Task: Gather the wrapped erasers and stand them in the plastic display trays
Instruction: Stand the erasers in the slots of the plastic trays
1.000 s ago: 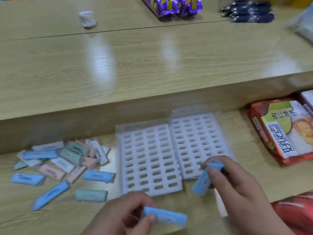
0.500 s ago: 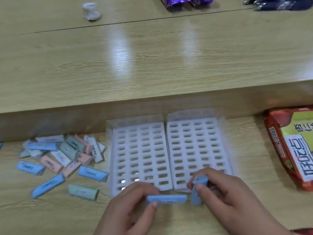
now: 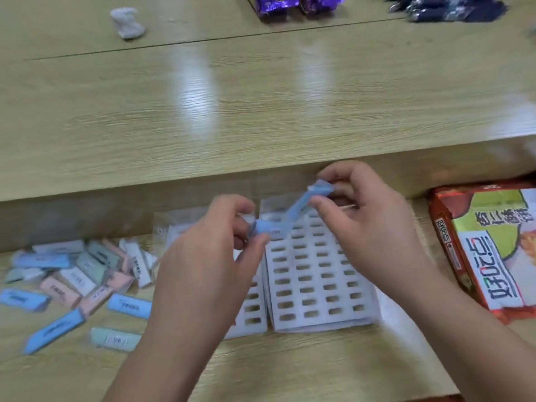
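Left hand (image 3: pixel 208 256) pinched blue eraser (image 3: pixel 265 230); right hand (image 3: pixel 365 224) pinched second blue eraser (image 3: pixel 301 203), tilted, both above trays (image 3: pixel 316 285). Trays side by side on tabletop (image 3: pixel 290 367); loose erasers (image 3: pixel 84 274) lay left of them.

Left tray (image 3: pixel 255 314) largely hidden

I see white plastic display trays (image 3: pixel 314 274), patterned with rows of slots. The loose flat wrapped erasers (image 3: pixel 129 306) are pale blue, pink, mint and white.
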Action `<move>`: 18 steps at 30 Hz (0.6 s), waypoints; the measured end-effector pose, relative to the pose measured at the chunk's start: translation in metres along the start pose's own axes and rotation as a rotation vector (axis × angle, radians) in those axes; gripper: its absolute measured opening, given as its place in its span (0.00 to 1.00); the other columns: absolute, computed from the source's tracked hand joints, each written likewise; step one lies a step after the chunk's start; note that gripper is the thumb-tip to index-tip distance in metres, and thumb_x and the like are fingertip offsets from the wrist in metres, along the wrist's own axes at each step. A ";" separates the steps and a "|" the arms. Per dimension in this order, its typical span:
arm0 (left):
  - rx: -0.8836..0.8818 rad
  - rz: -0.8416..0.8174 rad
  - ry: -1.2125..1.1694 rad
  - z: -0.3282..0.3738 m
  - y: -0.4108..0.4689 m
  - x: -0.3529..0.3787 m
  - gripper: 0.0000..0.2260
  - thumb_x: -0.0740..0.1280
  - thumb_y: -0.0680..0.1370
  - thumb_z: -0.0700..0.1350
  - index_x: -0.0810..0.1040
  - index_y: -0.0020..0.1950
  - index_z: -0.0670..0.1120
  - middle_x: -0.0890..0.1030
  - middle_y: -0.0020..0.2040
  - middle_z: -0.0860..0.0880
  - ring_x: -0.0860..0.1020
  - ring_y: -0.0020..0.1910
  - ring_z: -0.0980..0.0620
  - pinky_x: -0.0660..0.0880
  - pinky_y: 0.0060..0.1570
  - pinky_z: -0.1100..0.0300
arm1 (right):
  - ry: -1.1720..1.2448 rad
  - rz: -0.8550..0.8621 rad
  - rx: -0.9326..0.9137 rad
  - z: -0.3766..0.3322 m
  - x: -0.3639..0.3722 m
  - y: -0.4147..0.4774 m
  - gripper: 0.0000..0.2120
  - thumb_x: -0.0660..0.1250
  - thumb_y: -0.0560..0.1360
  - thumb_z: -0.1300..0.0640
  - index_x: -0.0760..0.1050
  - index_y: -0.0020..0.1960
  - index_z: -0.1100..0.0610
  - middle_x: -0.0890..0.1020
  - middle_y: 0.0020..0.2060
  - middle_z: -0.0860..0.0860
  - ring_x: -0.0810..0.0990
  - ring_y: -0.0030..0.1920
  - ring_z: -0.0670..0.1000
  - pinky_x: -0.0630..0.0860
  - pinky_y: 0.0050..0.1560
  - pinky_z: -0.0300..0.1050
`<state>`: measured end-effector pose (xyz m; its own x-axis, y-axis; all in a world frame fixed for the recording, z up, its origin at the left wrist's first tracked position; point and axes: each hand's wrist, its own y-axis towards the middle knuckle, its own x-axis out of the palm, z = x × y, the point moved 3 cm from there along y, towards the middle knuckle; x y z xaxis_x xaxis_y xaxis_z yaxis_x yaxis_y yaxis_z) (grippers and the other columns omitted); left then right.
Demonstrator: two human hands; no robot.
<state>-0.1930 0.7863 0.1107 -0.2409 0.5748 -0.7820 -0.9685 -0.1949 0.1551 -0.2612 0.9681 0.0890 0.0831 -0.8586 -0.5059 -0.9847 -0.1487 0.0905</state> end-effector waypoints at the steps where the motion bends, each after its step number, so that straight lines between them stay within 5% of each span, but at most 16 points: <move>1: 0.010 0.020 0.065 0.000 0.003 0.004 0.14 0.71 0.73 0.53 0.67 0.49 0.62 0.78 0.38 0.61 0.78 0.37 0.61 0.75 0.34 0.57 | -0.031 0.011 -0.017 0.000 0.005 0.005 0.11 0.70 0.76 0.52 0.69 0.50 0.42 0.82 0.42 0.36 0.80 0.44 0.35 0.75 0.40 0.29; 4: 0.124 0.074 0.260 -0.001 0.005 0.012 0.07 0.69 0.74 0.52 0.72 0.47 0.54 0.79 0.36 0.55 0.78 0.37 0.49 0.76 0.28 0.50 | -0.146 0.040 -0.126 0.002 0.016 0.007 0.10 0.69 0.76 0.49 0.68 0.51 0.43 0.82 0.41 0.38 0.81 0.39 0.39 0.78 0.38 0.39; 8: 0.167 0.127 0.317 -0.008 0.003 0.024 0.05 0.71 0.73 0.48 0.78 0.43 0.47 0.79 0.34 0.53 0.76 0.36 0.47 0.71 0.26 0.54 | -0.161 -0.021 -0.210 0.017 0.031 -0.001 0.06 0.67 0.77 0.50 0.72 0.53 0.46 0.83 0.41 0.41 0.82 0.41 0.43 0.80 0.39 0.48; 12: 0.262 0.241 0.293 -0.017 0.001 0.032 0.02 0.72 0.77 0.44 0.82 0.46 0.46 0.82 0.38 0.52 0.78 0.38 0.47 0.71 0.32 0.56 | -0.137 -0.031 -0.207 0.028 0.037 0.002 0.05 0.67 0.78 0.52 0.75 0.53 0.48 0.83 0.41 0.43 0.82 0.41 0.44 0.79 0.40 0.47; 18: 0.391 0.272 0.225 -0.022 0.005 0.044 0.05 0.70 0.79 0.41 0.83 0.44 0.43 0.84 0.41 0.50 0.79 0.38 0.47 0.76 0.34 0.51 | -0.357 0.026 -0.444 0.028 0.041 0.008 0.06 0.68 0.77 0.55 0.81 0.51 0.54 0.84 0.44 0.45 0.82 0.44 0.48 0.77 0.43 0.44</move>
<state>-0.2066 0.7936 0.0641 -0.5090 0.3510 -0.7860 -0.8346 0.0222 0.5504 -0.2698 0.9450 0.0449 -0.0731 -0.6570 -0.7503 -0.8204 -0.3882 0.4198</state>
